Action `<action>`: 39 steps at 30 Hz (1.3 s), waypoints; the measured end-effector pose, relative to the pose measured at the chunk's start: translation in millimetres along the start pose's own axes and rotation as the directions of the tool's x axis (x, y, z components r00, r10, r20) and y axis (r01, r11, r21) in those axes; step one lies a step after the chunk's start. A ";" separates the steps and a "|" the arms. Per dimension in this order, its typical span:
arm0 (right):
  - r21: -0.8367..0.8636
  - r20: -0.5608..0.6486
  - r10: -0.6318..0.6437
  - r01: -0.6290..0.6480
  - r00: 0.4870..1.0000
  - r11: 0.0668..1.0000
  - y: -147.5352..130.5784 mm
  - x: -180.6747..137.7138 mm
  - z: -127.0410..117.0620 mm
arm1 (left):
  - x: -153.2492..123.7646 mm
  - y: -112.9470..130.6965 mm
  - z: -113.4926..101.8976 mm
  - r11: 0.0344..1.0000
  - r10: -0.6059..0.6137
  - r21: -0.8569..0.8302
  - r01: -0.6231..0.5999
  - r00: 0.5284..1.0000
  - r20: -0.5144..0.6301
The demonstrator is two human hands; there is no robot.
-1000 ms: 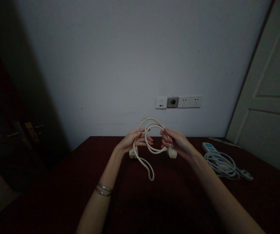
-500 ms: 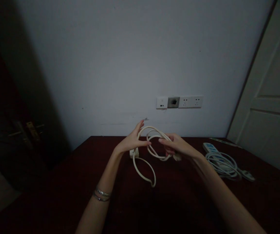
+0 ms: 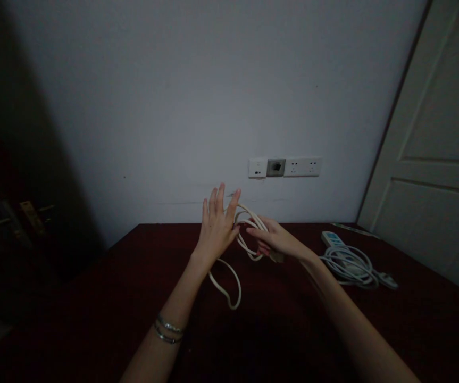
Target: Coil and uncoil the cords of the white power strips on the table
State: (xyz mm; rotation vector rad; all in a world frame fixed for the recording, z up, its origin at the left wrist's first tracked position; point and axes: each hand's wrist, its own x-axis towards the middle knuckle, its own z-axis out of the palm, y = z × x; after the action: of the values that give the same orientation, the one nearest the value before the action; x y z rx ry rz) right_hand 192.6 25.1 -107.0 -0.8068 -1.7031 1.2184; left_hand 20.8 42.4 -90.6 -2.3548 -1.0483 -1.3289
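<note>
Two bare hands of ours are above the dark red bench (image 3: 285,324), and between them is the cream cable (image 3: 257,218), wound in several loose loops. Our right hand (image 3: 275,238) is closed around these loops; the thumb lies on the near side, and the other fingers bend behind. Just under this hand we see a pale piece, partly covered, and we cannot tell exactly what it is. Our left hand (image 3: 216,231) is wide open, with its fingers spread and pointing upward. The loops come close to its thumb, but we cannot tell if the skin touches them. Below the left hand, one more bend of the same cable hangs down toward us. Behind the left wrist, on our arm, we wear two silver bracelets (image 3: 169,330).

To the right of our right hand, well apart from it, a white power strip (image 3: 332,239) with blue on its top lies on the bench, and its grey-white cord (image 3: 347,263) is coiled over it. The plug (image 3: 387,280) points away from our hand. Beyond both hands and higher, we see wall sockets (image 3: 303,167).
</note>
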 end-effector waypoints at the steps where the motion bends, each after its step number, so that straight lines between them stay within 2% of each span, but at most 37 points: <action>1: -0.003 0.024 0.014 -0.014 1.000 1.000 -1.2 -1.7 0.5 | -0.7 1.2 3.4 1.000 0.020 0.022 -0.021 0.999 0.029; 3: 0.002 0.091 0.035 -0.035 0.995 0.999 -3.7 -4.9 0.8 | -1.2 -1.3 12.8 0.999 0.013 -0.054 -0.009 0.996 0.083; 4: 0.008 0.125 0.036 -0.037 0.992 0.999 -4.4 -6.0 0.5 | -1.0 -4.5 17.9 0.990 -0.020 -0.136 0.034 0.994 0.104; 6: 0.021 0.168 0.017 -0.021 0.986 1.000 -3.9 -6.2 -0.7 | 0.2 -13.0 26.6 0.926 -0.130 -0.335 0.173 0.980 0.148; 7: 0.030 0.170 -0.003 -0.002 0.985 1.000 -2.5 -5.3 -1.7 | 0.9 -17.4 29.3 0.864 -0.182 -0.437 0.249 0.965 0.190; 9: 0.042 0.164 -0.039 0.032 0.986 0.999 2.2 -2.2 -4.1 | 1.8 -24.5 30.5 0.697 -0.228 -0.593 0.403 0.908 0.351; 10: 0.044 0.157 -0.052 0.045 0.986 0.998 5.1 -0.2 -5.5 | 1.9 -26.9 29.3 0.607 -0.215 -0.632 0.482 0.865 0.454; 12: 0.034 0.138 -0.061 0.056 0.989 0.998 11.0 3.8 -8.0 | 1.1 -29.0 25.3 0.460 -0.188 -0.637 0.619 0.769 0.611; 13: 0.024 0.126 -0.052 0.049 0.991 0.999 13.8 5.7 -8.7 | 0.6 -28.8 23.4 0.419 -0.197 -0.625 0.659 0.738 0.646; 15: -0.007 0.098 -0.011 0.012 0.995 1.000 18.6 9.2 -8.6 | -0.3 -26.1 21.0 0.407 -0.251 -0.614 0.677 0.729 0.637; 19: -0.052 0.048 0.066 -0.064 0.997 0.997 25.2 14.5 -1.2 | 0.6 -16.8 23.0 0.529 -0.302 -0.575 0.624 0.772 0.559; 22: 0.117 -0.014 0.051 -0.049 0.999 0.992 25.3 16.8 5.8 | 0.9 -15.5 25.4 0.523 -0.329 -0.575 0.629 0.771 0.545; 24: 0.267 -0.051 0.047 -0.032 0.998 0.963 23.0 17.5 7.9 | -0.8 -19.8 26.2 0.416 -0.289 -0.591 0.691 0.717 0.634; 27: 0.426 -0.133 0.063 0.000 0.989 0.905 19.2 17.8 7.0 | -5.0 -29.8 28.2 0.160 -0.033 -0.588 0.793 0.599 0.800; 29: 0.493 -0.194 0.087 0.020 0.977 0.870 18.5 18.3 5.0 | -6.6 -34.8 31.2 -0.006 0.108 -0.573 0.820 0.570 0.815; 32: 0.560 -0.220 0.134 0.013 0.966 0.828 20.3 20.2 3.3 | -5.6 -36.4 37.0 -0.182 0.143 -0.561 0.808 0.586 0.798; 34: 0.594 -0.202 0.159 -0.009 0.966 0.804 22.2 21.8 3.7 | -3.5 -34.8 39.8 -0.239 0.110 -0.572 0.785 0.607 0.787; 37: 0.642 -0.128 0.185 -0.060 0.974 0.764 24.6 23.6 6.4 | -0.8 -31.8 40.8 -0.250 0.004 -0.619 0.745 0.640 0.768; 39: 0.664 -0.078 0.192 -0.093 0.978 0.742 25.2 24.3 8.7 | 0.3 -29.7 40.4 -0.223 -0.090 -0.643 0.733 0.641 0.762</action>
State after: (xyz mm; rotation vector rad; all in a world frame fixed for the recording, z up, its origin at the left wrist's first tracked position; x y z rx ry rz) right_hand 175.1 50.6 -125.5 -0.5642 -0.9781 1.6852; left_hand 26.6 84.7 -116.8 -3.7439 -1.4527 -2.6231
